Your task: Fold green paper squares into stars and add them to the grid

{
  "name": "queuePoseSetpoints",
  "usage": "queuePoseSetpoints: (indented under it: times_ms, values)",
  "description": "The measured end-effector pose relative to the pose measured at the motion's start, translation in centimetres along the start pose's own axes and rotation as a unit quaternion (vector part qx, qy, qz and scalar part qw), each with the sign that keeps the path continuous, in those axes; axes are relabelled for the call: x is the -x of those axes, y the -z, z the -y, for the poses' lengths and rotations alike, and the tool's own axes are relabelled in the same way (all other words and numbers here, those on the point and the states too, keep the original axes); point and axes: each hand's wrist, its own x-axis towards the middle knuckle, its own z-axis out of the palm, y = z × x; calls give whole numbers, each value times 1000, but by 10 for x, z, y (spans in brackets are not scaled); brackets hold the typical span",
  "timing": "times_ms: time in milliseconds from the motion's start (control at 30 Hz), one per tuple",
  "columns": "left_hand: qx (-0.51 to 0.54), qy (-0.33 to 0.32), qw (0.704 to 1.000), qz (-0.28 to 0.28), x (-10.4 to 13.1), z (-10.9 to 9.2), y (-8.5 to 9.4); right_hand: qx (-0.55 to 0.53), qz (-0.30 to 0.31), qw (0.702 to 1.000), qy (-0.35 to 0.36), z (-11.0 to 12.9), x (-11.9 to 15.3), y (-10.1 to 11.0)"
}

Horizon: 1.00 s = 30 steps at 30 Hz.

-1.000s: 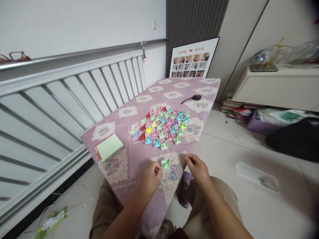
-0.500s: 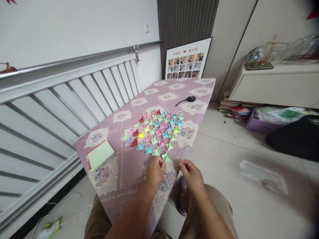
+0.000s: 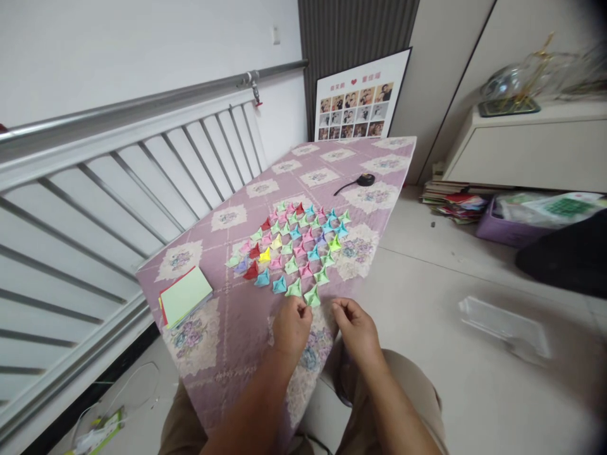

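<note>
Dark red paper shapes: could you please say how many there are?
4 in the group: a red shape at its far edge, another on its left edge, two left of the bright yellow one.

From where I stand, folded paper pieces (image 3: pixel 300 249) sit in rows mid-bench (image 3: pixel 246 316), a paper stack (image 3: pixel 184 297) to their left, a tape measure (image 3: pixel 365 180) behind them to the right. The person's left hand (image 3: pixel 293 325) is at the front of the nearest pieces, the right hand (image 3: pixel 358 325) near the bench's right edge. A radiator (image 3: pixel 165 167) runs along the left; a photo board (image 3: pixel 351 117) stands behind the bench. Rightward are a cabinet (image 3: pixel 531 151), a bin (image 3: pixel 505 226) below it, and a tray (image 3: pixel 502 322) on the floor (image 3: pixel 417 297).
</note>
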Motion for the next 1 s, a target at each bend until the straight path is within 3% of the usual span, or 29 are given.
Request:
queuePoseSetpoints:
  times_ms: [1000]
  values:
    - [17,16,999,25,-3,-2,5,1,7,1000,-11,-4,-1,-6]
